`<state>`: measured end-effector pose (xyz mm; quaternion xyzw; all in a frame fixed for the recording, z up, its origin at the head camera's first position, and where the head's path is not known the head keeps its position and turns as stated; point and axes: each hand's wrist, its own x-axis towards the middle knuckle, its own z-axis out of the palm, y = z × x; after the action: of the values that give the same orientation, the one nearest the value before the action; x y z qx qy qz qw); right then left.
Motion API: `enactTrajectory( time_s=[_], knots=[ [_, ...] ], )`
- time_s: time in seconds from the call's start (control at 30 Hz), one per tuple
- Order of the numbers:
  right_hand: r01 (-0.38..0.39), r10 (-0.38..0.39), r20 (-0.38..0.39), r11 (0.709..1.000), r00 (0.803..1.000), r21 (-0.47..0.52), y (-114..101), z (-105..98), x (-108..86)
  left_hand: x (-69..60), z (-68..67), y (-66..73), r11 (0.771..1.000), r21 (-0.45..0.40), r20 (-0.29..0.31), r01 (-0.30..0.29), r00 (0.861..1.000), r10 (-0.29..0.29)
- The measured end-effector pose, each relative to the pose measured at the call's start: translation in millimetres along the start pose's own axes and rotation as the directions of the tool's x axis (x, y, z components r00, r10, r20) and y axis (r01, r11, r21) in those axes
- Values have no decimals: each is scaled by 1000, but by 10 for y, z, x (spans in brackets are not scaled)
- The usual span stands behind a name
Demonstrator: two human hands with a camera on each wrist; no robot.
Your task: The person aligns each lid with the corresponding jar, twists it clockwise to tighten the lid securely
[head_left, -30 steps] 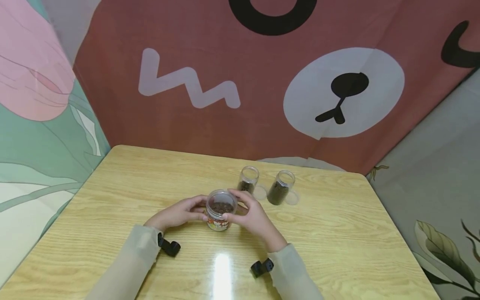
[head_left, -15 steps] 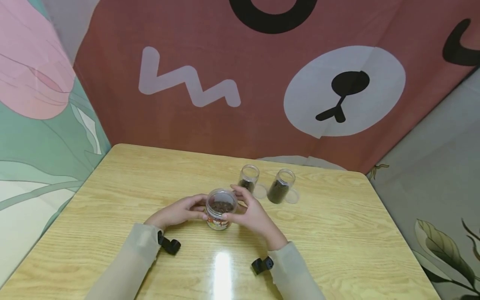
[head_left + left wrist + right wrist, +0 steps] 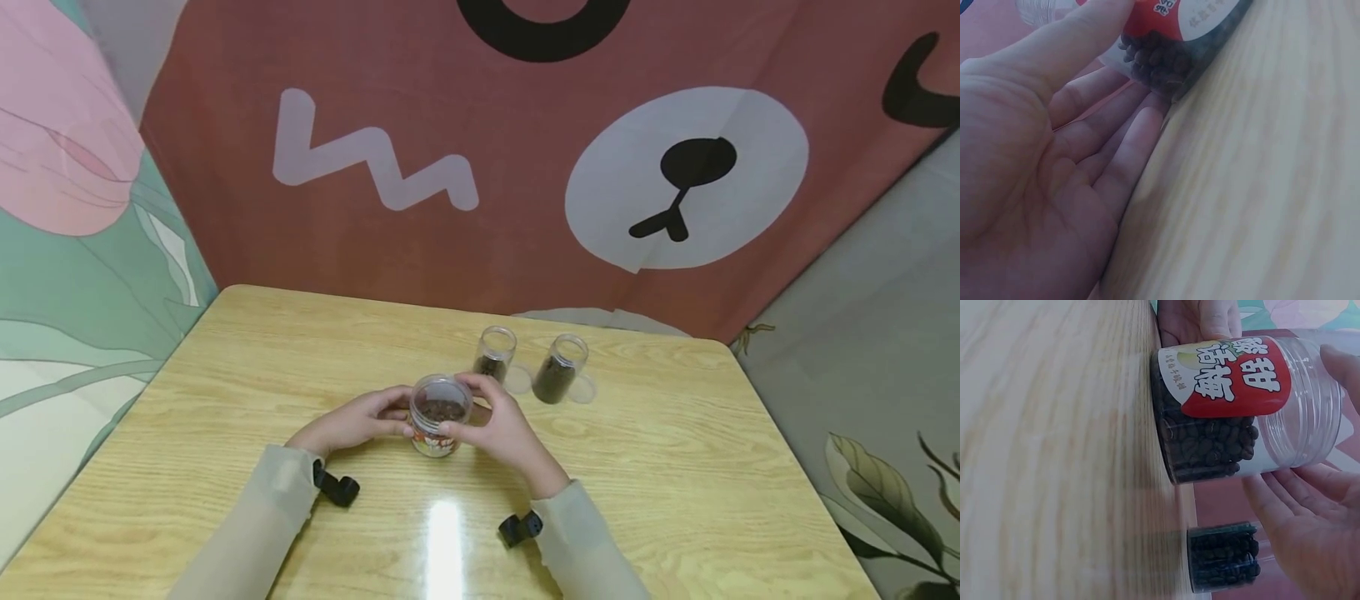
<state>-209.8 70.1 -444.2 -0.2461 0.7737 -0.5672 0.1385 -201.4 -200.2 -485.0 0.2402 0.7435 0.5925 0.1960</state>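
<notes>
A clear plastic jar point(image 3: 432, 440) with a red and white label stands upright and uncapped on the table. Dark brown beans point(image 3: 1210, 447) fill its lower part in the right wrist view. My left hand point(image 3: 356, 422) holds the jar's left side, with the thumb in front and the fingers reaching behind. From the other side my right hand point(image 3: 512, 427) grips it near the rim, thumb at the front and fingertips at the far edge. The ends of several fingers are hidden behind the jar.
Behind my right hand stand two slimmer open jars, a left one point(image 3: 492, 365) and a right one point(image 3: 555, 380), both holding dark contents. Clear round lids, one point(image 3: 517, 380) and another point(image 3: 582, 388), lie beside them. A printed cloth point(image 3: 375, 258) hangs past the wooden table's point(image 3: 300, 333) back edge.
The right hand's fingers lifted slightly off the far rim half a second ago and are back against it now. The jar and my left hand have stayed in place.
</notes>
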Motion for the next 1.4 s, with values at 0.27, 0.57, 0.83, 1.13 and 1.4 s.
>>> enactTrajectory(
  time_s=[0.27, 0.57, 0.83, 1.13, 1.4],
  knots=[
    [22, -22, 36, 1000, 999, 5, 22, -29, 11, -7, 7, 8, 1000, -5, 12, 27, 1000, -27],
    [35, -32, 63, 998, 998, -53, 1, -37, 30, -19, -6, 24, 1000, 22, 8, 22, 1000, -23],
    [59, -55, 74, 996, 996, -60, 25, -49, 25, -10, -15, 20, 998, 52, 15, 16, 1000, -17],
    [35, -34, 19, 997, 999, -71, -24, -5, 38, 2, -41, 22, 999, 40, 11, -16, 1000, 16],
    [-37, 26, -53, 976, 998, -216, -81, 99, 1, -1, -17, 37, 999, 41, 12, 14, 1000, -15]
  ],
)
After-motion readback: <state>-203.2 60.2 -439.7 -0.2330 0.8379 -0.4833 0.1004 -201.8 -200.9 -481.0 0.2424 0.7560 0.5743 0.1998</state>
